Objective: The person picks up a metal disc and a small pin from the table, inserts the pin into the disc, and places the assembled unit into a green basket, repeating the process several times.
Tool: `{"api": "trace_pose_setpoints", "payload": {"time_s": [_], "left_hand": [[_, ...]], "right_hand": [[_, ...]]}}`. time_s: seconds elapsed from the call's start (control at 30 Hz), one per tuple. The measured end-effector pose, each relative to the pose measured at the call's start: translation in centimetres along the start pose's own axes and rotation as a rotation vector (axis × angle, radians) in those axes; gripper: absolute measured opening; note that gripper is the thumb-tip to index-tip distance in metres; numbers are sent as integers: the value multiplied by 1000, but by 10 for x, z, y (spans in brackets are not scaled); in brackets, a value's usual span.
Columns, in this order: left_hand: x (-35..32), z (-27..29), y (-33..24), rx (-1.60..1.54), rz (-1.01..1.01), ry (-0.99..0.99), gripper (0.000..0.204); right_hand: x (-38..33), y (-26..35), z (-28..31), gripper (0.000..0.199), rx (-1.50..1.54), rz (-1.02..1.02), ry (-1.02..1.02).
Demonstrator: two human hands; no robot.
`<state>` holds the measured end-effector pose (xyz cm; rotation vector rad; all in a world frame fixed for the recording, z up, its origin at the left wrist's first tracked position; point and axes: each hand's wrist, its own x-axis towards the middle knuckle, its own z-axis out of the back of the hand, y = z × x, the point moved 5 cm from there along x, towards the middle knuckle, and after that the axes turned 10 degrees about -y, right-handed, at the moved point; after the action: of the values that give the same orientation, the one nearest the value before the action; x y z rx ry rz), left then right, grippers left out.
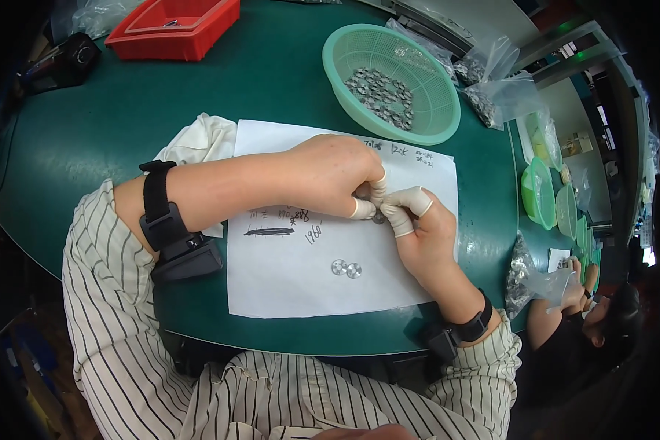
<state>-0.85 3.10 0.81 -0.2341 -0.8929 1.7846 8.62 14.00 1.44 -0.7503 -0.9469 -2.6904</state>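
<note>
Hands meet over the white paper sheet (286, 286) on the green desk (271, 81). Left hand (330, 176) and right hand (425, 235) both pinch 1 small metal disc (378, 218) between fingertips in white finger cots (400, 220); fingers of both hands are closed on it, approx. at the sheet's middle-right, just above the paper. Disc is mostly hidden by the fingers, so its face is not clear.

2 more metal discs (345, 269) lie touching each other on the sheet, below the hands and apart from them. Green mesh basket (389, 81) with many similar parts stands behind the sheet, near its top right corner. Clear plastic bags (491, 88) of parts lie just beside the basket. Red tray (176, 29) is far left at the back, white cloth (202, 139) is partly under the left forearm.

Risk, in my judgement: the disc is small and the cots look smooth, so it can slip out and roll off the sheet, maybe off the desk edge. Also the right wrist is near the 2 loose discs & could push them if it moves down. Another person's hands (576, 282) work at the right, well apart.
</note>
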Motion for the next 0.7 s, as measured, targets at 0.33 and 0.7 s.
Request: {"api": "trace_pose_setpoints", "payload": {"time_s": [0.33, 0.7], "left_hand": [[1, 1, -3, -17, -84, -25, 10], [2, 1, 5, -158, 3, -17, 11]], "right_hand": [[-7, -16, 0, 5, 144, -166, -23], [-13, -22, -7, 9, 404, -417, 54]]}}
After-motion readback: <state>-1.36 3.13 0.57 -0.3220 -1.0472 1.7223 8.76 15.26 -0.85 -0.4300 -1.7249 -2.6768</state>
